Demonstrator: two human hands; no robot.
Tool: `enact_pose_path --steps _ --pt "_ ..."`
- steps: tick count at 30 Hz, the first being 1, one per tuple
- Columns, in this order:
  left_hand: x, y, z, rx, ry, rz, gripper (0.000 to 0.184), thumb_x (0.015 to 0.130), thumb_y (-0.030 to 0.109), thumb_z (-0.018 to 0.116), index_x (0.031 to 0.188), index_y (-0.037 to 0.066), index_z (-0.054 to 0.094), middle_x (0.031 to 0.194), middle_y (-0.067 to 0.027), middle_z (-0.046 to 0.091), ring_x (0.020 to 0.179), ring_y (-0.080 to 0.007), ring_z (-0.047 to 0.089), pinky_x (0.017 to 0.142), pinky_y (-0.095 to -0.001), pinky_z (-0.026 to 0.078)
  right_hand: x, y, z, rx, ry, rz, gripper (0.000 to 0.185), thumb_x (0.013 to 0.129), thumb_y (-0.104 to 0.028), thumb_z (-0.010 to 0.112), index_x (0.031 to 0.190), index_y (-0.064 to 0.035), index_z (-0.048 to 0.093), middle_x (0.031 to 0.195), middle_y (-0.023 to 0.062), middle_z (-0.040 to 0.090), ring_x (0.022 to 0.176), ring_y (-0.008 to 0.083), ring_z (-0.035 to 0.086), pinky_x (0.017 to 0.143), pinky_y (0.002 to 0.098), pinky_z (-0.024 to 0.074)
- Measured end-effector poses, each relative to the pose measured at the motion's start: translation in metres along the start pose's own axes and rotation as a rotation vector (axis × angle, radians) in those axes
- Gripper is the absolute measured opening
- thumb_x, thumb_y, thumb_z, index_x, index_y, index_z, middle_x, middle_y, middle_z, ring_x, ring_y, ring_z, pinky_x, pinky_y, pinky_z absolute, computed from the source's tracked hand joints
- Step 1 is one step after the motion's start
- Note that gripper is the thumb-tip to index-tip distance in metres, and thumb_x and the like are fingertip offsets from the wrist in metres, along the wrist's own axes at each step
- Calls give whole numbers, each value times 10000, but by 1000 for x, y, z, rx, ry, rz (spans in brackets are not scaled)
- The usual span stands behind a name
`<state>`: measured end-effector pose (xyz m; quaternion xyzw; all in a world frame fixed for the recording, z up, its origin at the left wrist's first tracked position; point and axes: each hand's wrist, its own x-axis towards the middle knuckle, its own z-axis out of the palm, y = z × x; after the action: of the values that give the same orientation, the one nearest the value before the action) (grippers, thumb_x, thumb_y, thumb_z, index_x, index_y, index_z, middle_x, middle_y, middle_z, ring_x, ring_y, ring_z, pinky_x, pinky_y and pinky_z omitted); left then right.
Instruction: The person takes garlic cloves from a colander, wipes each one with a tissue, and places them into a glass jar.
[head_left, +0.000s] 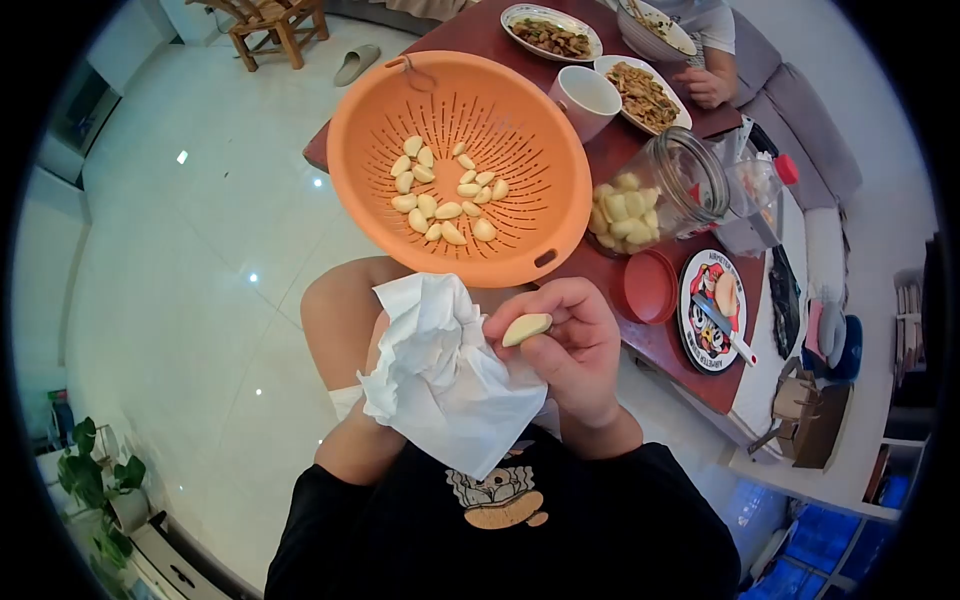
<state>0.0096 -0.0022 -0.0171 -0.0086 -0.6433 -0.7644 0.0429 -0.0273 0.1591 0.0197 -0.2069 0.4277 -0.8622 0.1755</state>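
My right hand (575, 345) pinches a peeled garlic clove (527, 329) between thumb and fingers, right at the edge of a crumpled white paper towel (450, 370). The towel lies over my left hand (377, 338), which holds it up; most of that hand's fingers are hidden under it. Just beyond both hands is an orange colander (380, 225), with several peeled garlic cloves (450, 209) spread over its bottom. To its right, a glass jar (690, 180) lies tilted and is partly filled with peeled cloves (627, 212).
On the dark red table (700, 385) are a red lid (648, 287), a plate (697, 350) with a knife (724, 327), a white cup (586, 103) and dishes of food (643, 95). Another person's hand (708, 87) rests at the far side. A slipper (357, 65) lies on the floor.
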Motion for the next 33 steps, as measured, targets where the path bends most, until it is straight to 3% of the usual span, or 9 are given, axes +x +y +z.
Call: enact_pose_path --steps 2,6,8,13,19,24,25,28,33 --pt "4 8 0 -146 7 -16 213 819 135 645 963 -7 576 961 -69 590 863 -141 599 726 -248 495 0 0 1 -154 46 -49 246 793 20 628 1021 -4 536 992 95 556 865 145 539 771 275 441" --pt "3 17 2 390 -92 243 274 792 114 679 1023 -2 588 979 -71 585 863 -140 592 728 -245 487 3 2 -6 -703 8 -302 224 743 9 683 944 -24 590 908 66 502 767 146 491 676 266 413" --pt "4 15 10 -293 -108 87 279 765 52 692 1027 0 611 963 -68 587 823 -135 580 699 -257 480 3 0 -6 -901 -9 -386 226 715 10 703 916 -31 608 888 68 493 745 163 486 650 270 406" --pt "2 8 7 94 -45 203 153 764 -2 669 908 -21 623 851 -69 612 778 -123 588 671 -239 483 5 -5 -6 -996 -75 -545 256 675 -10 733 899 -39 613 859 93 540 742 199 520 631 292 421" --pt "0 12 11 -339 2 -129 176 768 19 670 928 -26 612 915 -55 625 800 -126 609 693 -254 501 20 -67 -45 -1223 510 -981 150 772 122 571 887 28 580 894 125 605 815 199 574 707 287 480" --pt "-3 2 8 -613 -5 -267 322 775 81 702 1058 -12 578 977 -71 621 860 -140 612 749 -275 517 41 -123 -73 -1598 667 -554 94 783 14 646 873 17 671 788 54 635 725 97 563 655 215 441" --pt "-3 3 6 -658 -13 -317 358 774 96 709 1085 -7 565 986 -73 621 869 -146 612 761 -283 520 46 -122 -74 -1665 694 -605 45 738 -71 684 757 -31 684 607 37 627 614 123 602 631 241 399" --pt "1 -1 2 -697 -64 -369 410 784 109 707 1139 0 531 1018 -80 617 892 -163 616 789 -304 522 46 -122 -84 -1787 688 -521 77 774 -29 666 837 13 678 714 35 626 677 86 536 628 213 419" --pt "-2 6 -3 -677 -64 -308 427 839 78 637 1222 21 457 1124 -89 578 967 -174 605 832 -316 515 51 -106 -59 -1773 688 -793 46 756 -103 654 760 -59 639 702 36 622 656 189 556 696 316 392"
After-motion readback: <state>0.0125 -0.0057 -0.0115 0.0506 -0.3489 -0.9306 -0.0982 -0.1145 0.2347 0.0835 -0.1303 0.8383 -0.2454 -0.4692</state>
